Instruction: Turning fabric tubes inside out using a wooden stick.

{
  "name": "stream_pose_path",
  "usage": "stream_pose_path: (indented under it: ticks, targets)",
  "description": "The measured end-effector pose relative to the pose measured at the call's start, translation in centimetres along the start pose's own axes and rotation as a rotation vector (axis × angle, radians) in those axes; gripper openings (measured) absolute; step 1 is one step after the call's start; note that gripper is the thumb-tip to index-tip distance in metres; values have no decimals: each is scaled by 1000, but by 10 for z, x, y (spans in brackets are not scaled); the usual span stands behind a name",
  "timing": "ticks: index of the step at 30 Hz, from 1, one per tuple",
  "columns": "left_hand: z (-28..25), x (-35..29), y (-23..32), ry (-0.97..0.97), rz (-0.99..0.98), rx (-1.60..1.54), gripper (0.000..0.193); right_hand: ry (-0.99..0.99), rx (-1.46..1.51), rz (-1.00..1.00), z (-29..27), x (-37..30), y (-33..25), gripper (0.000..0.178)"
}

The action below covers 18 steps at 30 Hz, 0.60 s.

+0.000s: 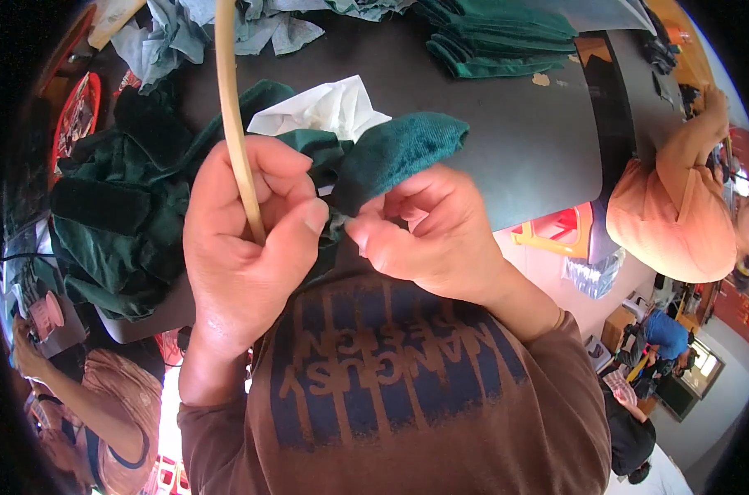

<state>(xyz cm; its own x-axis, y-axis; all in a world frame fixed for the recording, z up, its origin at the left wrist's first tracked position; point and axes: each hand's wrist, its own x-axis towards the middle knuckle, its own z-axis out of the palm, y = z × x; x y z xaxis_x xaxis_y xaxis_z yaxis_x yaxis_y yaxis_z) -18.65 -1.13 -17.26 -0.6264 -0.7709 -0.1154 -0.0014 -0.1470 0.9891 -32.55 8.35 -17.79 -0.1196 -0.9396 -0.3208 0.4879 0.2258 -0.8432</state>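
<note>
A pale wooden stick (231, 107) rises from the curled fingers of my left hand (255, 223), its lower end against the palm. My right hand (436, 235) pinches a dark green velvet piece (403, 153), which curves up over the fingers like a small tube or pouch. Both thumbs nearly meet in front of my chest, and the edge of the velvet lies between them. Whether the left fingertips also grip the cloth is partly hidden. Behind the hands, a crumpled white cloth or paper (329, 107) rests on the table.
A large heap of green velvet pieces (114, 223) lies at left on the dark table (531, 140). Stacked green velvet (498, 37) and grey-blue cloth scraps (164, 41) are at the back. An orange stool (568, 231) stands beyond the right edge. People sit on both sides.
</note>
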Motion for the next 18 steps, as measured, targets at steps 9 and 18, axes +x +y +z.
stream_pose_path:
  ticks: [9,18]
  targets:
    - [-27,-20,6,-83,17,74,22,121,41,-208,-9,8,-3,9]
    - [-30,-41,4,-309,-246,315,25,189,-52,-492,-8,10,-36,9]
